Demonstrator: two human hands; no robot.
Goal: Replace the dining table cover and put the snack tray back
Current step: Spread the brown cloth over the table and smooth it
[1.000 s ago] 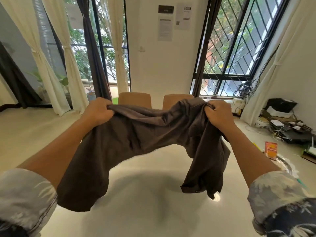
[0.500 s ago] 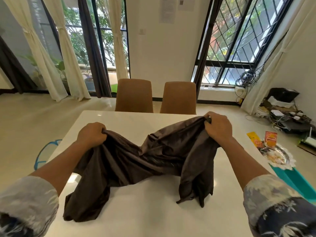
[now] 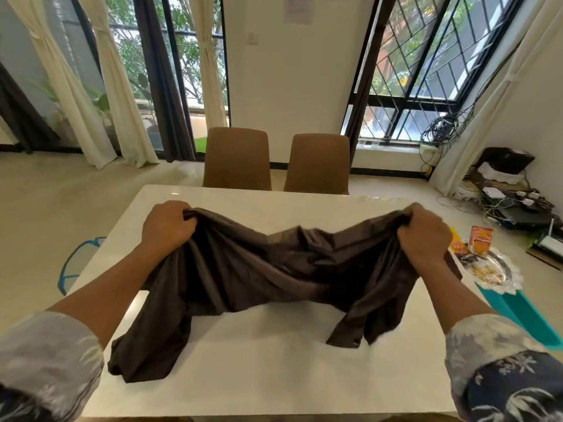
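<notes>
**Cover drawn wider between both hands, low over the table**

Against the frame half a second earlier, we find the hands farther apart. The right hand has gone outward toward the table's right edge, and the cloth between them is pulled into a longer, flatter span. A second ago the same cloth was held up in front of the chairs; it is now down at table level.

The left hand (image 3: 169, 223) is knuckles-up over the left part of the table (image 3: 274, 376). Its fingers are curled tight round a bunched edge of the dark brown cover (image 3: 274, 269), and the forearm reaches in from the lower left.

The cover sags in the middle between the hands. One loose end lies on the white top near the left edge and another lies right of centre. Most of the table top is uncovered.

The right hand (image 3: 425, 236) is also knuckles-up, its fingers closed on the opposite bunched edge.

The snack tray (image 3: 495, 274) is off the table. It sits on a teal surface (image 3: 524, 312) just beside the table's right edge, with packets (image 3: 480, 239) at its far side.
</notes>
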